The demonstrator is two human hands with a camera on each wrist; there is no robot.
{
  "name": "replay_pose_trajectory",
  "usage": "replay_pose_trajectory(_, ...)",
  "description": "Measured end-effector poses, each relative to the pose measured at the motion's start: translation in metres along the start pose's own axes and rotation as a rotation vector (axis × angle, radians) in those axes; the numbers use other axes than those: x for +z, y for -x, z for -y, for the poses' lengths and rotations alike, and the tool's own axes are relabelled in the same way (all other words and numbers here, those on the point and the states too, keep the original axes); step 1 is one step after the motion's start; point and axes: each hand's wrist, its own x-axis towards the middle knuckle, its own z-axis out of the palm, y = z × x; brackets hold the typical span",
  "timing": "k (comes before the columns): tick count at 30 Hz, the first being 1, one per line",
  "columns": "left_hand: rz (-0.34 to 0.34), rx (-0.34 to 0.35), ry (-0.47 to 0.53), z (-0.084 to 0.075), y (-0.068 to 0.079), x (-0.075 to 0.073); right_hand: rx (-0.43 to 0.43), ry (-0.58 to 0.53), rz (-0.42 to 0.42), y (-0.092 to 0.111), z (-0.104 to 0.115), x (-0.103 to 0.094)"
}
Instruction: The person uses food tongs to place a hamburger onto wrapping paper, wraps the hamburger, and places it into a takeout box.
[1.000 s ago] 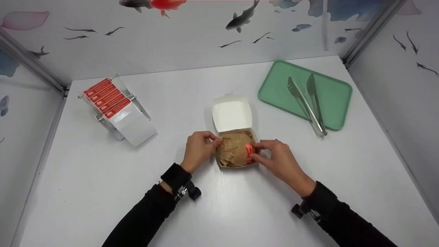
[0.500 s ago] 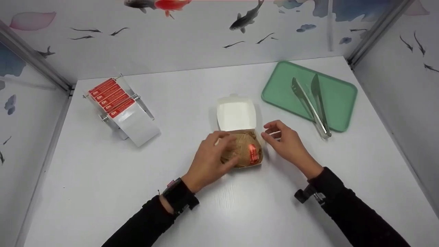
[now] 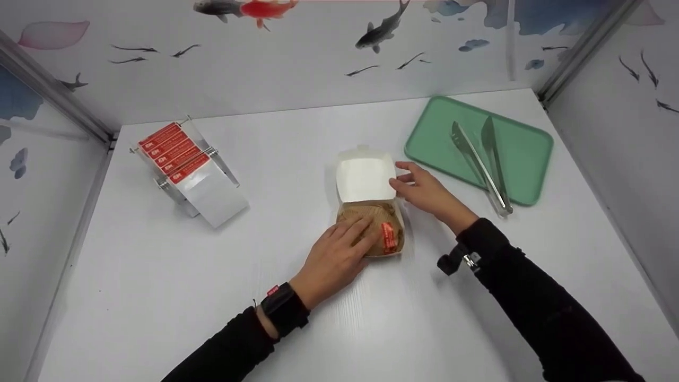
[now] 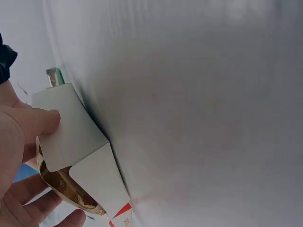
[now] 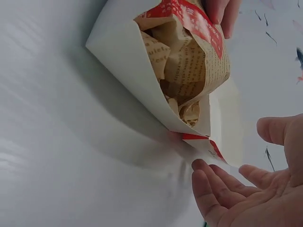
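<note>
A white clamshell box [image 3: 366, 178] stands with its lid raised back. Filling its base is a round bundle in brown printed paper, like a wrapped burger [image 3: 381, 212], with a red sticker [image 3: 389, 239] on its right side. My left hand [image 3: 331, 260] rests on the bundle, fingers laid across the paper; in the left wrist view its thumb [image 4: 47, 120] touches the outer box wall. At the lid's right edge is my right hand [image 3: 427, 193]. In the right wrist view its thumb stands apart from the lid and its loosely bent fingers [image 5: 222, 189] are by the edge.
A green tray [image 3: 435, 119] lies at the back right, and metal tongs [image 3: 482, 170] rest across it, handle end over the front edge. On the left stands a label dispenser [image 3: 177, 154] with red stickers on a white strip. Printed panels enclose the back and sides.
Both hands pinched at the wrapper a second ago, then let go. The left hand has moved over the bundle and settled on it; the right hand has moved up to the lid's right edge.
</note>
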Motion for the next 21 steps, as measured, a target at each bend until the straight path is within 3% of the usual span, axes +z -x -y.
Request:
replay_pose_trajectory(9,-0.020,-0.006,-0.011,0.008,-0.002,0.001,0.012,-0.061,0.003,-0.014,0.008,0.005)
replay_pose_trajectory(21,0.013,-0.016,-0.011,0.019,-0.004,0.000,-0.107,-0.064,-0.028,-0.017,0.016,0.007)
